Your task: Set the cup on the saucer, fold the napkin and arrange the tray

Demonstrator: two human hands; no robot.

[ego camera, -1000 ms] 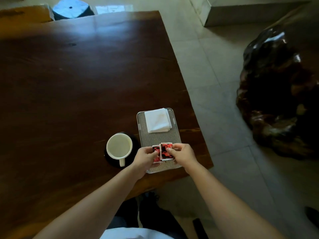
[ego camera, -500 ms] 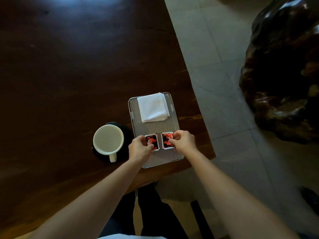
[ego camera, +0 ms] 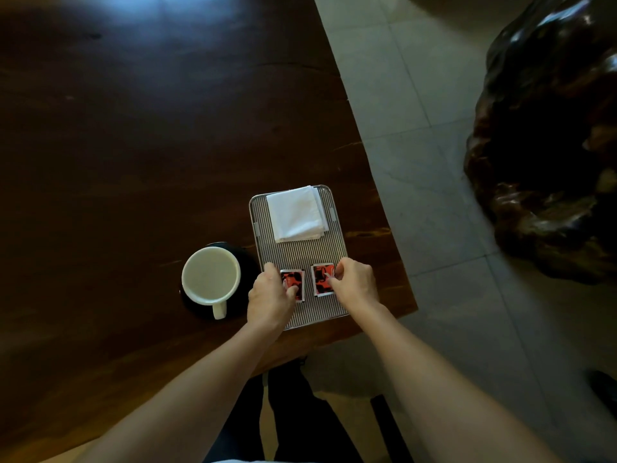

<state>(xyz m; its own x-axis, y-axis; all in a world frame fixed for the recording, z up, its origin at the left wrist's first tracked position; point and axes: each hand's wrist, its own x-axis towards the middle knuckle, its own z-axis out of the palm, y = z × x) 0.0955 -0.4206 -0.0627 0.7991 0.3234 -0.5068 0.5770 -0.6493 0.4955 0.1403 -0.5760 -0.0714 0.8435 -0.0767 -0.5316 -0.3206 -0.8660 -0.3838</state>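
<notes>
Tray [ego camera: 329, 255], long axis near-to-far: left hand [ego camera: 268, 300] pinching left sachet [ego camera: 295, 285], right hand [ego camera: 355, 284] pinching right sachet [ego camera: 321, 279], side by side at near end; folded napkin [ego camera: 295, 213] far; cup [ego camera: 211, 276] on saucer [ego camera: 247, 265] nearer left hand.

White cup [ego camera: 211, 280] upright on dark saucer [ego camera: 248, 265], handle toward the near edge. Ribbed metal tray [ego camera: 302, 253] just right of it. Folded white napkin [ego camera: 295, 213] flat on tray's far end; two red-and-black packets [ego camera: 323, 279] side by side, slightly apart, on its near end.
</notes>
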